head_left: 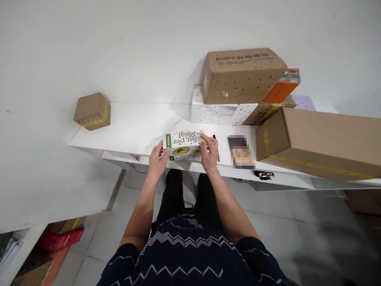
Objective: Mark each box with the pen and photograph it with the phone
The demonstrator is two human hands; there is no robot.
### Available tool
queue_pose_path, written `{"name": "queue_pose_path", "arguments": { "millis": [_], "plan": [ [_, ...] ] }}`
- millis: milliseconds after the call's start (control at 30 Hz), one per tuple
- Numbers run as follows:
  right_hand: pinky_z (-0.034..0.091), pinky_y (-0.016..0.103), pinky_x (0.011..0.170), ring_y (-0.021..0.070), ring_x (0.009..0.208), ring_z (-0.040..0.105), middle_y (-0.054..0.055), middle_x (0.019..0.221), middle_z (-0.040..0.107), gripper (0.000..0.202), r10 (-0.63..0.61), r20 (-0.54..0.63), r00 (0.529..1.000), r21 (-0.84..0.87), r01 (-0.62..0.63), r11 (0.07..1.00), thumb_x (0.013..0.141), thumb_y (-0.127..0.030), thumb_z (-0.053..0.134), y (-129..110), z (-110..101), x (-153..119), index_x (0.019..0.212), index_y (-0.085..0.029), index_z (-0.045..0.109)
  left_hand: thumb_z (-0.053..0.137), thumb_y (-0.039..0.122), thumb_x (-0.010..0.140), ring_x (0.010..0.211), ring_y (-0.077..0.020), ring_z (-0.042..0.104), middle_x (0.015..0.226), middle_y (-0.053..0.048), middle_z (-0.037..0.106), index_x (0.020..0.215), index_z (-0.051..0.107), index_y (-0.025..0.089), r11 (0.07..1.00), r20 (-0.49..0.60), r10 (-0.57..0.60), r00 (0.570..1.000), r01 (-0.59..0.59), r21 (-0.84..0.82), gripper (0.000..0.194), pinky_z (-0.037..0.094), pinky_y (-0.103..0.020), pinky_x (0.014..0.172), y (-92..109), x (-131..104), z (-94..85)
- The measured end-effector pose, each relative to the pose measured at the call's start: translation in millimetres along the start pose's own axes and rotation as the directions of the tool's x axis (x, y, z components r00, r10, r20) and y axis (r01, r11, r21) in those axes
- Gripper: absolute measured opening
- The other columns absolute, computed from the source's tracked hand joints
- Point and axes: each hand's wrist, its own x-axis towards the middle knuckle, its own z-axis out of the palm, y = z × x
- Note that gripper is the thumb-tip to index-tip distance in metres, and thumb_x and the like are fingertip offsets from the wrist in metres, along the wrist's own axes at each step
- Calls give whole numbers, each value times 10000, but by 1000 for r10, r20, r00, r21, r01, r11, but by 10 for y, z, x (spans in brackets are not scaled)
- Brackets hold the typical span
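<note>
A white box (190, 152) with green "Su-per Meal" lettering and avocado pictures is held at the front edge of the white table, the print upside down to me. My left hand (158, 162) grips its left end, thumb on the near face. My right hand (210, 155) closes on the right end, its fingers at the top corner. A small yellow patch (204, 140) shows by the right fingertips; I cannot tell what it is. Beside that hand lies a thin dark object (214, 137), partly hidden.
A small taped carton (93, 112) stands at the table's left end. To the right are a large carton (324, 143), a BOPP-printed carton (242, 77) on other packages, and an orange box (281, 90). A blurred-out flat item (241, 152) and a shiny dark object (264, 174) lie near the edge.
</note>
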Motion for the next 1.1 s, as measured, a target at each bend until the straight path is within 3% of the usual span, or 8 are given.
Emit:
{"name": "queue_pose_path", "arguments": {
  "millis": [133,267,433,567,700,900,1100],
  "plan": [
    [486,450,983,273,1198,551,141,1302,593,644,90,170,981,-28,-86,996,960,-664,380,134,-7,-87,1424,-243,530,440,683,933,1393,-273,471,1509,-117,506,1539,389,254,988,74,81,994,-70,-135,745,406,-417,1140,-313,58,171],
    [499,407,911,276,1119,588,130,1229,657,661,174,281,944,-75,-159,984,958,-691,329,144,-21,-138,1347,-219,579,435,721,915,1466,-260,391,1547,-110,467,1537,375,243,972,83,64,995,-43,-229,786,323,-401,1202,-399,122,292],
    [475,347,768,245,837,619,91,970,719,653,295,234,926,-265,-231,936,954,-698,317,-50,-74,-10,1202,-203,662,433,646,955,1424,-267,441,1477,-95,549,1470,494,248,979,18,85,996,-80,-189,653,340,-392,1180,-194,119,251],
    [446,349,742,264,779,616,96,815,695,702,371,239,897,-411,-252,876,949,-725,263,-130,-98,111,1098,-185,686,490,679,912,1302,-302,535,1266,-122,678,1437,546,209,981,5,-3,1000,4,-196,706,415,-410,1103,-148,65,236],
    [450,372,793,302,877,635,140,900,710,730,410,260,874,-479,-252,841,955,-721,245,-59,-52,172,1197,-161,647,478,682,915,1195,-294,582,1136,-125,702,1454,525,192,982,27,-36,999,41,-184,730,453,-414,1030,-206,39,303],
    [462,411,855,322,984,628,184,1036,720,774,424,230,876,-448,-292,845,947,-727,256,135,60,156,1281,-125,609,414,644,947,1151,-279,527,1234,-155,628,1511,444,179,993,-5,-101,995,100,-60,732,398,-426,1046,-266,22,401],
    [457,426,873,346,1026,630,212,1122,712,676,474,288,832,-502,-291,815,989,-626,255,143,79,207,1273,-123,606,368,596,974,1166,-301,511,1258,-183,620,1501,453,153,995,-8,-98,995,98,1,695,389,-447,1048,-325,97,439]
  ]
}}
